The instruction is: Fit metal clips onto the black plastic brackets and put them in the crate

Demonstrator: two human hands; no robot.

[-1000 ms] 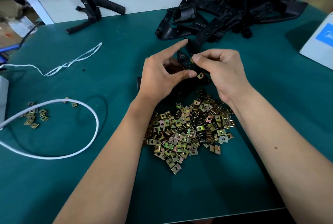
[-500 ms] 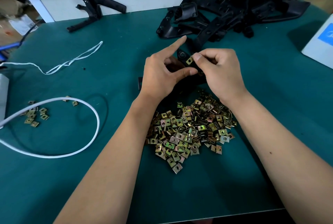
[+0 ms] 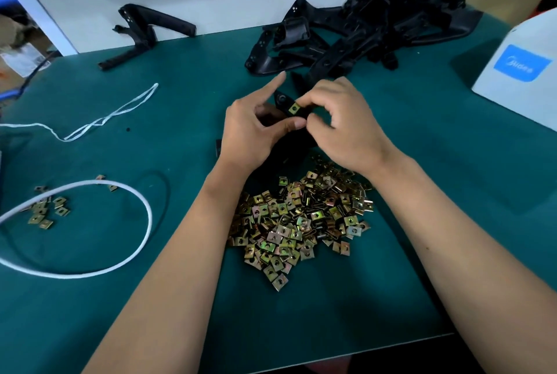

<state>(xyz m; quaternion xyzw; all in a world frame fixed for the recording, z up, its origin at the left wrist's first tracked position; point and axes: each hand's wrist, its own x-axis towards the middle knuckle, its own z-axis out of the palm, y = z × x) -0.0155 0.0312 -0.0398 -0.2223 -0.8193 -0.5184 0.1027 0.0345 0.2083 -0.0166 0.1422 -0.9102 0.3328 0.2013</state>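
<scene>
**Clip seated on the bracket's far tab, 2 hands closing in**

The left hand (image 3: 253, 132) grips a black plastic bracket (image 3: 283, 102) just above the green mat (image 3: 180, 108), thumb pressed across its near side and index finger lifted straight and clear, pointing far. Holding it that way appears to steady the part while leaving its far tab open to the other hand. The right hand (image 3: 340, 120) has its fingers curled in, the tips pinching at a brass-coloured metal clip (image 3: 294, 108) that sits on the bracket's tab; whether the clip is fully pushed home cannot be told. The pile of loose clips (image 3: 301, 220) lies directly near of both hands, between the forearms, probably so the next one is a short reach. A heap of unfitted brackets (image 3: 361, 36) sits at the far right of the mat, and 1 single bracket (image 3: 144, 33) lies apart at the far left. No crate shows in view.

Against the picture 1 second back, the clip has moved: then it hung at the right fingertips lower on the bracket, near the left thumb; now it sits further along on the tab, face up. The right hand has drawn tighter to the left. A white cord loop (image 3: 90, 265), a thin white string (image 3: 114, 114), a few stray clips (image 3: 45, 211) at the left and a white box (image 3: 521, 72) at the right lie as they did.
</scene>
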